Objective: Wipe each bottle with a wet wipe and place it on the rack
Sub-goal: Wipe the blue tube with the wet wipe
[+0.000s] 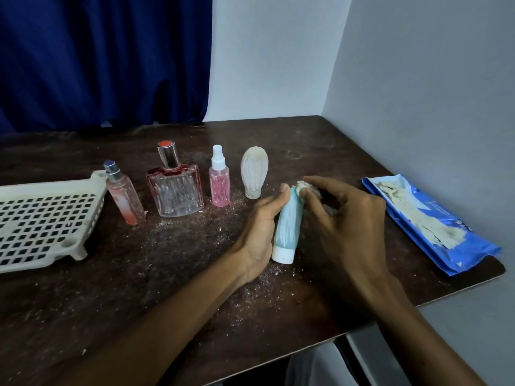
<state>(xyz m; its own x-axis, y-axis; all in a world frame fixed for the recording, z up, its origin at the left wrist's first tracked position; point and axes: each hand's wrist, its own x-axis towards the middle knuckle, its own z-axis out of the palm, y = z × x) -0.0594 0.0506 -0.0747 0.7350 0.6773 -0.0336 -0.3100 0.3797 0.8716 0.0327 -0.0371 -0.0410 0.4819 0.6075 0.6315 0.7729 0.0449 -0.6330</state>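
At frame centre the left hand (257,232) steadies the teal tube (288,222), cap down on the desk (167,274), while the right hand (338,218) pinches a wipe (303,186) on its top. Wiping seems underway; next, carry it to the empty rack (41,218) at left.

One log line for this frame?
left hand steadies teal tube | right hand wipes top, wipe | rack empty

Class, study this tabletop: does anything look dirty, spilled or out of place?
Yes. Pale crumbs and dust are scattered over the dark table, thickest around the bottles. The teal tube between both hands is smeared with whitish streaks, as is the wipe packet. The rack holds nothing.
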